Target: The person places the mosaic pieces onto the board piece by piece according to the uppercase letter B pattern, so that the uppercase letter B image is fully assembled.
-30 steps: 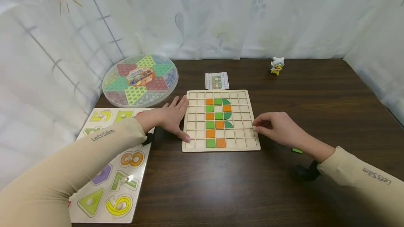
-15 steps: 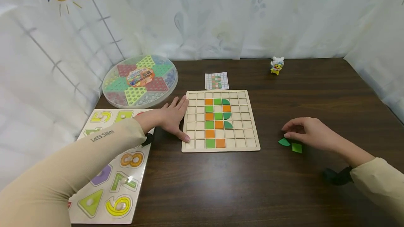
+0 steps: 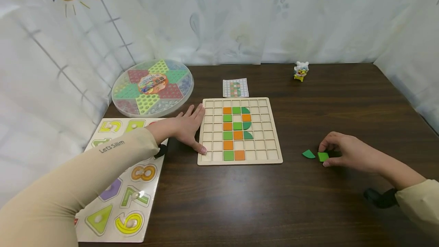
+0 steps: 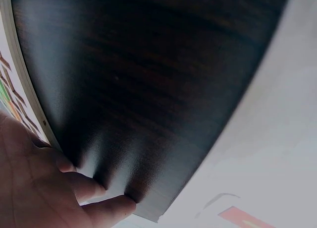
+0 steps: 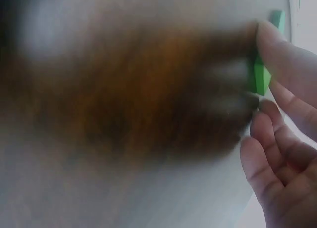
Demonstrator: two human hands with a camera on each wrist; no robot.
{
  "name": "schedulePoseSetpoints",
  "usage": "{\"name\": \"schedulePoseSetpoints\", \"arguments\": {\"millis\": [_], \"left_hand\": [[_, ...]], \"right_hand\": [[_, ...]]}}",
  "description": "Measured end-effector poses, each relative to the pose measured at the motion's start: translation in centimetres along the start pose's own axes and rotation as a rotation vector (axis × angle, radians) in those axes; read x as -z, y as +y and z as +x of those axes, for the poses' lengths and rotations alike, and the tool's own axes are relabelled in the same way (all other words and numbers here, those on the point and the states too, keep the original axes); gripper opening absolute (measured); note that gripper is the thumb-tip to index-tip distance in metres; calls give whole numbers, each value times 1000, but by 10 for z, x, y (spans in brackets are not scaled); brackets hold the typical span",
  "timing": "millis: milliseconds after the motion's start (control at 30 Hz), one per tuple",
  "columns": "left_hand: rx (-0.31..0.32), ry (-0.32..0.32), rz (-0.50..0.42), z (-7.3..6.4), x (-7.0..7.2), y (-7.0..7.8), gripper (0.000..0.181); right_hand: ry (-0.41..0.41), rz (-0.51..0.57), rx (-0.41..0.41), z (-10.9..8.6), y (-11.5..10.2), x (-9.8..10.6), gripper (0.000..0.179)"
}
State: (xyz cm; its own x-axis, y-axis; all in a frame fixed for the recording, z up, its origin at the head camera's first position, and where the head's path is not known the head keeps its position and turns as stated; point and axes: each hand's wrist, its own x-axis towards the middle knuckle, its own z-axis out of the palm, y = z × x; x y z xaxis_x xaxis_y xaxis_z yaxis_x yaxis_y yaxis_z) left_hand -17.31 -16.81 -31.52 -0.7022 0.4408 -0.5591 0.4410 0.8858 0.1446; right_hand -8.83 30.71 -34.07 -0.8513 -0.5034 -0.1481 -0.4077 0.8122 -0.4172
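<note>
A wooden grid board [image 3: 264, 146] lies mid-table, with orange and green square tiles and dark green quarter-round tiles set in some cells. My left hand [image 3: 188, 129] lies spread at the board's left side, thumb on its lower left corner; the left wrist view shows those fingertips [image 4: 124, 204] down on the table beside the rim. To the right of the board, my right hand [image 3: 350, 153] pinches a light green square tile [image 3: 322, 157] between thumb and fingers. That tile [image 5: 261, 78] also shows by the thumb in the right wrist view. Beside it lies a dark green quarter-round tile [image 3: 308, 154].
A small pattern card [image 3: 235, 88] sits just behind the board. At the left are a round Chinese checkers set [image 3: 152, 87] and a number puzzle board [image 3: 137, 205], partly under the left sleeve. A toy figure [image 3: 301, 71] stands at the back right; a curtain hangs behind.
My right hand has moved from the board's right edge out to the right, past the quarter-round tile, and now pinches the light green square tile. The left hand has stayed in place.
</note>
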Motion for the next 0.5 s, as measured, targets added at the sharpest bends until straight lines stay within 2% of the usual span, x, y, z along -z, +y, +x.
{"name": "schedulePoseSetpoints", "arguments": {"millis": [133, 233, 367, 500], "left_hand": [[-3, -1, -4, 0, -1, 0, 140], [-6, 0, -4, 0, -1, -1, 140], [-7, 4, -4, 1, -1, -2, 141], [-4, 5, -6, 1, -2, -3, 142]], "right_hand": [[-11, -8, 27, 2, 2, 3, 28], [-22, 18, 9, 4, 2, 7, 27], [45, 57, -13, 12, -2, 13, 25], [124, 116, -40, 27, -17, 14, 25]]}}
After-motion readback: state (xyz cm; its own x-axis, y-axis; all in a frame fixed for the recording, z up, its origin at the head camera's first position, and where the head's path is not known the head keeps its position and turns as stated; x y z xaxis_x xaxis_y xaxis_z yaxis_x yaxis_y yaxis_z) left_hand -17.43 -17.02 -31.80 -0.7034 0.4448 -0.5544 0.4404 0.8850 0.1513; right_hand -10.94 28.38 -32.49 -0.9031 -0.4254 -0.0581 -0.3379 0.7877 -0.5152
